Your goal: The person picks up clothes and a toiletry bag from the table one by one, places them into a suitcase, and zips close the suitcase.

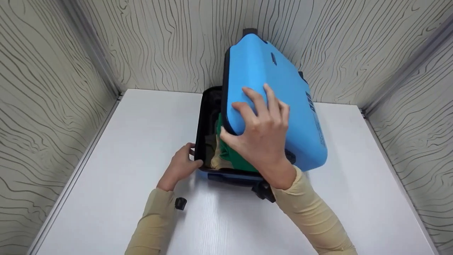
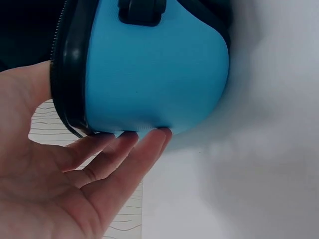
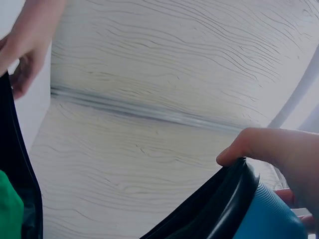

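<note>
A small blue hard-shell suitcase [image 1: 290, 102] lies partly open on the white table, its lid tilted up to the right. My right hand [image 1: 263, 131] grips the lid's near left corner, fingers spread over the blue shell and thumb on the black rim. In the right wrist view the thumb [image 3: 244, 147] presses on that dark rim. My left hand [image 1: 182, 164] holds the near left corner of the base [image 1: 199, 138]. In the left wrist view its fingertips [image 2: 159, 137] lie against the blue side, thumb at the black zip edge. Inside show green cloth [image 1: 244, 163] and beige cloth [image 1: 220, 162].
The white table [image 1: 141, 117] extends on both sides of the suitcase. Wood-grain patterned panels [image 1: 170, 46] close in the back and sides. A small black piece [image 1: 180, 203] shows beside the left wrist, and another black part [image 1: 262, 190] by the right wrist.
</note>
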Demonstrator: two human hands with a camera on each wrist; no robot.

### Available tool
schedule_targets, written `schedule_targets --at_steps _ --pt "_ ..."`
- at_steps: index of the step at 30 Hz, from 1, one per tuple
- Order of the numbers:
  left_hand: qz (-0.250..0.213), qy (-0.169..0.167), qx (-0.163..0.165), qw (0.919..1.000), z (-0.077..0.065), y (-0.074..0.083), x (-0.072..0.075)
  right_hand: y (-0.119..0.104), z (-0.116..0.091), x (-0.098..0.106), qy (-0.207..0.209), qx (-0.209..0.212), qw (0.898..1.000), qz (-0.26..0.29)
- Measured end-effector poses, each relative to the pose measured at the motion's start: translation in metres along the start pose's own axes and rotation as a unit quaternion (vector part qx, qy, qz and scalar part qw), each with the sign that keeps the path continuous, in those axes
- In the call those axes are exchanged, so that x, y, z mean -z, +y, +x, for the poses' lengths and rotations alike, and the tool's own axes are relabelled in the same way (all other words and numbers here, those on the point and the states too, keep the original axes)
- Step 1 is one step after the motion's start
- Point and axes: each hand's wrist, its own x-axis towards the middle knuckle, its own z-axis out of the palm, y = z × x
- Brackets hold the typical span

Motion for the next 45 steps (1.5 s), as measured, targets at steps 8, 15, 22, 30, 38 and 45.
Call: schedule_targets --at_steps 8,15,22,30,38,45 --pt "-0.053 -0.013 -0.011 0.9984 -0.004 -0.011 0.001 -0.017 -0.016 -0.025 -0.044 0.042 0.998 -0.023" --pt "-0.102 -0.022 -0.016 0.9944 -0.006 -0.016 0.002 -0.028 -0.032 -0.043 -0.083 0.072 0.993 -0.036" --pt "-0.132 -0.009 -0.013 0.9911 -0.006 -0.020 0.003 -0.037 -0.051 -0.059 -0.120 0.101 0.987 -0.043" --pt "-0.131 0.004 -0.024 0.9911 -0.008 -0.021 0.001 -0.045 -0.071 -0.077 -0.153 0.140 0.976 -0.066" --pt "-0.128 0.011 -0.016 0.9916 -0.009 -0.020 0.000 -0.046 -0.085 -0.094 -0.184 0.161 0.966 -0.083" --pt "-0.132 0.013 0.005 0.9911 -0.008 -0.017 -0.001 -0.038 -0.086 -0.094 -0.236 0.148 0.960 -0.020"
